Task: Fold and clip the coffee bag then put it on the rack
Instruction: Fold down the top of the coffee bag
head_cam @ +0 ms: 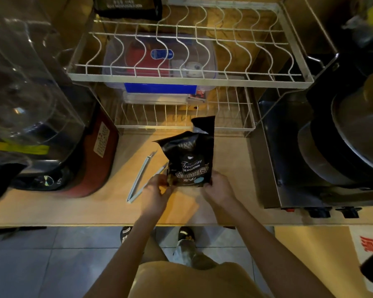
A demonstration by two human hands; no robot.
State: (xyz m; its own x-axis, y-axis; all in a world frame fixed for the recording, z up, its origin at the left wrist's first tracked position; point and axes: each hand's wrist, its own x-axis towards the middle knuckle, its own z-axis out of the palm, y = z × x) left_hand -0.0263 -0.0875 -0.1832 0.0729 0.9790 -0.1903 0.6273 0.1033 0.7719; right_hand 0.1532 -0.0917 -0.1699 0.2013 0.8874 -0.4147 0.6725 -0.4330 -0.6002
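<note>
- Rack (190, 79) — a two-tier white wire frame at the back of the tabletop (108, 203); its upper tier is mostly bare wire, with a clear plastic box (159, 59) visible on the level beneath.
- Coffee bag (188, 162) — black glossy pouch standing upright on the tabletop just in front of the rack's lower tier, held at its base between both hands. The top is open and unfolded, one torn flap sticking up. Judged soft-walled and crinkly, light to moderate in weight, with a slick film surface; the loose contents would let it slump if tipped. The empty upper section is the likely place to take hold for folding.
- Left hand (154, 194) — fingers curled around the bag's lower left corner, pinching it.
- Right hand (216, 188) — fingers wrapped around the lower right corner, pressed against the film.
- Clip (141, 179) — long pale sealing bar lying open on the tabletop just beside the left hand, not yet taken up.
</note>
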